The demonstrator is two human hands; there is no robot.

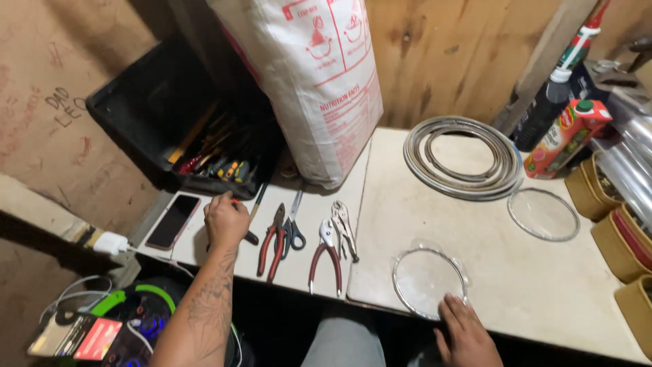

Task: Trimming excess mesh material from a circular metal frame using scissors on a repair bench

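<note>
A black-handled tool (250,221) is gripped by the curled fingers of the left hand (225,219), just left of red-handled steel pliers (274,240) on the pale table (543,285); the right hand (468,334) is laid flat, fingers spread, touching a clear wire-rimmed round disc (428,280), right of the pliers.

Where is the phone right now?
The phone lies flat at the table's far left edge, just left of the left hand, below the black toolbox.

Shiny metal pliers (274,239) with red plastic handles, matt tabletop (536,285), rough wooden wall (448,54).
</note>
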